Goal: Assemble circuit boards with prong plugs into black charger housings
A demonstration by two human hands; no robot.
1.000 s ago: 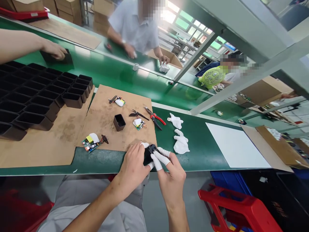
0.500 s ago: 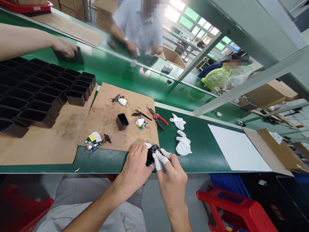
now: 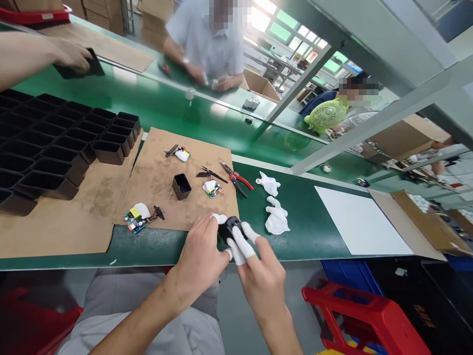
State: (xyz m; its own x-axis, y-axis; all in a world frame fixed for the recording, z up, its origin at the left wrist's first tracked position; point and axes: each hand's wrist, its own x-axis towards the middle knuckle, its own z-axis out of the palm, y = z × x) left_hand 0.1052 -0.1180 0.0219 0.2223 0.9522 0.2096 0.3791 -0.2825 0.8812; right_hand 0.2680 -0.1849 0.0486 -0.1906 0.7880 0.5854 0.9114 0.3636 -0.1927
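Both my hands, with white finger cots on several fingertips, hold a small black plastic housing [image 3: 229, 226] over the bench's front edge. My left hand [image 3: 202, 246] grips its left side, thumb below and index finger on top. From the right, my right hand [image 3: 258, 261] presses its fingers on the top and side. Part of the housing is hidden by my fingers. Beyond it stands an open black plastic box [image 3: 182, 187]. Circuit boards lie around that: one [image 3: 138, 217] at left, one [image 3: 212, 188] by the tweezers [image 3: 210, 172], one [image 3: 182, 154] farther back.
Red-handled pliers [image 3: 236, 178] and crumpled white finger cots [image 3: 276, 217] lie to the right. Rows of black boxes [image 3: 50, 182] fill the left, where a co-worker's hand [image 3: 74, 55] holds a black box. A person [image 3: 207, 54] works opposite. A red stool [image 3: 369, 315] stands below right.
The co-worker's hand at left has moved away and left with a black box. My fingers have shifted slightly on the housing, which stays in both hands. The view has shifted slightly.
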